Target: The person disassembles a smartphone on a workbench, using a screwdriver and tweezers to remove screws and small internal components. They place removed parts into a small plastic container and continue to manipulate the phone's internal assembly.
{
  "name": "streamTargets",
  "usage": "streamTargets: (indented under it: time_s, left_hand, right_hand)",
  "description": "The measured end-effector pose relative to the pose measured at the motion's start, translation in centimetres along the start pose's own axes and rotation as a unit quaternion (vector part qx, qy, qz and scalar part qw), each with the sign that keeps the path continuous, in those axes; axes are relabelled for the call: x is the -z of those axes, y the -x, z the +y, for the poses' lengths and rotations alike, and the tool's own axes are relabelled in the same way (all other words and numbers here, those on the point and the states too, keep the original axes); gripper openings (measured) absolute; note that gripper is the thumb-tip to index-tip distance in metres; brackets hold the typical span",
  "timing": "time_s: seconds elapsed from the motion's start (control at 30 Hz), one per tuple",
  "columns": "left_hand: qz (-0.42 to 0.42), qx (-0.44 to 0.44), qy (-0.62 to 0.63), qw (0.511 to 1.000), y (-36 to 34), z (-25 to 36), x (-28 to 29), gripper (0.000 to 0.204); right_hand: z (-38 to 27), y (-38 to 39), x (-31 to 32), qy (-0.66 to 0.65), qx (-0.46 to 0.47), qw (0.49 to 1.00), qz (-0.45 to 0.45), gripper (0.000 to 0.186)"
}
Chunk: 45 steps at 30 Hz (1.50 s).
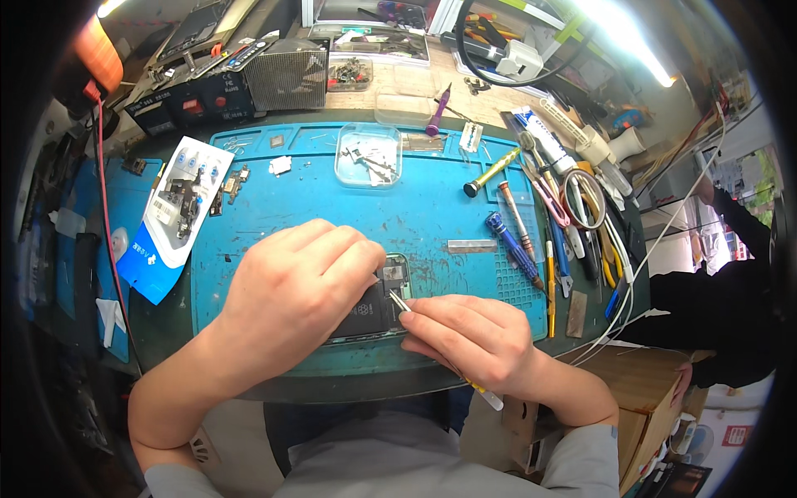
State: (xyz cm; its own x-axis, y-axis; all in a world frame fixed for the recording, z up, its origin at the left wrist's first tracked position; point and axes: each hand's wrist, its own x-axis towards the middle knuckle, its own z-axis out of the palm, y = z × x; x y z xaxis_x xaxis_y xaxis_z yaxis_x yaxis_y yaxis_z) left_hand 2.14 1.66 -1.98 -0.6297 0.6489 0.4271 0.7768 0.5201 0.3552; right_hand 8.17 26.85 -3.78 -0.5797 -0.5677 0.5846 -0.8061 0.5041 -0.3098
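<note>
An opened smartphone (375,319) lies on the blue work mat (448,207) near its front edge, its black battery and inner parts showing. Metal tweezers (399,300) are pinched in my right hand (473,336), their tips over the phone's inner parts beside the battery. Whether the tips touch anything is too small to tell. My left hand (303,286) is closed above the phone's left side, with thumb and fingertips down by its upper part. Whatever those fingers hold, if anything, is hidden behind the hand.
A clear tray (369,158) of small parts sits behind the phone. Screwdrivers, including a blue-handled one (513,249), pliers and scissors lie to the right. A blue-and-white packet (178,216) rests at left, below a black power unit (195,100). Another person (714,299) is at far right.
</note>
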Motion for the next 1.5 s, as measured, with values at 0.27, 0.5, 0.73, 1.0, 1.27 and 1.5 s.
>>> streamTargets:
  time_s: [0.27, 0.5, 0.73, 1.0, 1.27, 1.5]
  left_hand:
    - [0.0, -0.019, -0.045, 0.999, -0.2, 0.5, -0.2, 0.022]
    - [0.013, -0.006, -0.056, 0.998, -0.1, 1.0, -0.2, 0.022]
    - [0.003, -0.071, -0.139, 0.988, 0.2, 1.6, -0.4, 0.024]
    - [0.031, -0.164, -0.171, 0.971, 0.3, 0.5, -0.7, 0.024]
    - [0.043, -0.135, -0.15, 0.979, 1.0, 0.3, -0.7, 0.024]
    - [-0.001, -0.094, -0.124, 0.988, 0.4, 0.4, -0.1, 0.028]
  right_hand:
    - [1.1, -0.2, 0.4, -0.097, -0.065, 0.993, -0.01, 0.032]
    - [0.0, 0.5, -0.6, 0.062, 0.038, 0.997, 0.02, 0.03]
    - [0.0, 0.5, -0.3, 0.028, 0.009, 1.0, 0.009, 0.03]
    - [0.1, 0.8, -0.5, 0.025, -0.002, 0.999, 0.024, 0.031]
    - [-0.2, 0.7, -0.5, 0.025, -0.014, 0.999, 0.029, 0.03]
    - [0.0, 0.8, -0.5, 0.038, 0.006, 0.999, 0.012, 0.027]
